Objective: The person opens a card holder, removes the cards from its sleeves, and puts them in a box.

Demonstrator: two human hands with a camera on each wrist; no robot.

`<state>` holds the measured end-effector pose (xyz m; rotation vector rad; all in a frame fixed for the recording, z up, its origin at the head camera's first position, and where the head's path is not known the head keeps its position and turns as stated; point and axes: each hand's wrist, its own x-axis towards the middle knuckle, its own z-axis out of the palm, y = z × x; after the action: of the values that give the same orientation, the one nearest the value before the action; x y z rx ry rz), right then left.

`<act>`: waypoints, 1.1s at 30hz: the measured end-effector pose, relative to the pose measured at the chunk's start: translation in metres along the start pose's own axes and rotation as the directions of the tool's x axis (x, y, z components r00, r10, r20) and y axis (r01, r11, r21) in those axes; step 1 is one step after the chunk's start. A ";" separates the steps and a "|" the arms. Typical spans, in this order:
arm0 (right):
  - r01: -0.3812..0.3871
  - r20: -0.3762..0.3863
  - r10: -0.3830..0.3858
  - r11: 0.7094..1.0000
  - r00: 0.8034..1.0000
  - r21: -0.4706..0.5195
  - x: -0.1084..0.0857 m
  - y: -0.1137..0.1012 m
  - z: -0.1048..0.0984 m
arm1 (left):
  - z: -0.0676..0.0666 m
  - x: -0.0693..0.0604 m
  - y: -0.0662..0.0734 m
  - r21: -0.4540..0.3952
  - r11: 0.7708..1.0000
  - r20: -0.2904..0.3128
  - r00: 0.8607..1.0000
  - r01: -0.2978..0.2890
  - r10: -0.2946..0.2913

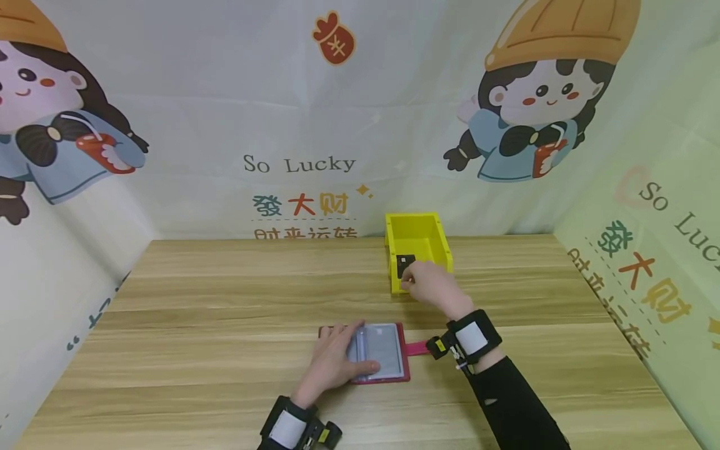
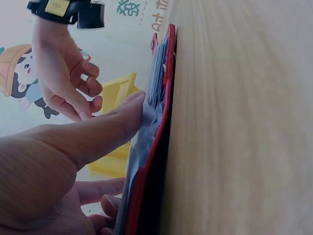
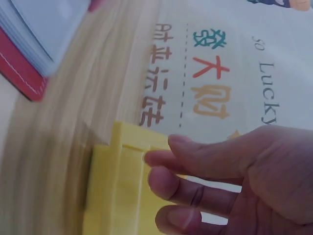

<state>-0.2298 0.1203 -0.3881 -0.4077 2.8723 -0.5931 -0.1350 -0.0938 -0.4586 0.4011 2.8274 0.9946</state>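
A red-covered card holder (image 1: 385, 354) lies spread on the table with clear plastic sleeves showing. My left hand (image 1: 332, 359) rests over its left part, the thumb (image 2: 124, 115) pressing the sleeves and the other fingers spread toward the far edge. A yellow bin (image 1: 416, 234) stands behind it, to the right. At the bin's near left corner, my right hand (image 1: 430, 284) pinches a small black card (image 1: 405, 264) with pale marks, just inside the wall. In the right wrist view the curled right fingers (image 3: 164, 183) are above the bin's rim, and the card is hidden there.
A pink strap (image 1: 417, 348) sticks out from the card holder's right side toward my right wrist. The wooden table (image 1: 225, 300) meets a printed cloth backdrop (image 1: 197, 125) right behind the bin, with cloth at both sides too.
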 end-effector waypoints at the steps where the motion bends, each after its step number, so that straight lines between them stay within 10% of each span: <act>1: 0.015 0.005 -0.015 1.000 1.000 0.019 -0.003 0.000 0.003 | 0.000 0.000 0.000 0.000 1.000 0.001 1.000 -0.001 0.001; 15: 0.150 0.109 -0.178 0.961 0.978 0.231 -0.028 0.004 0.052 | -0.002 -0.001 0.000 0.001 1.000 -0.007 1.000 -0.023 0.023; 33: 0.215 -0.026 -0.219 0.919 0.975 0.330 -0.041 0.015 0.080 | -0.002 -0.001 -0.002 0.004 0.999 -0.007 0.999 -0.032 0.032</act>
<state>-0.1766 0.1172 -0.4619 -0.6739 2.6602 -1.0873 -0.1345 -0.0964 -0.4585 0.4449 2.8381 0.9986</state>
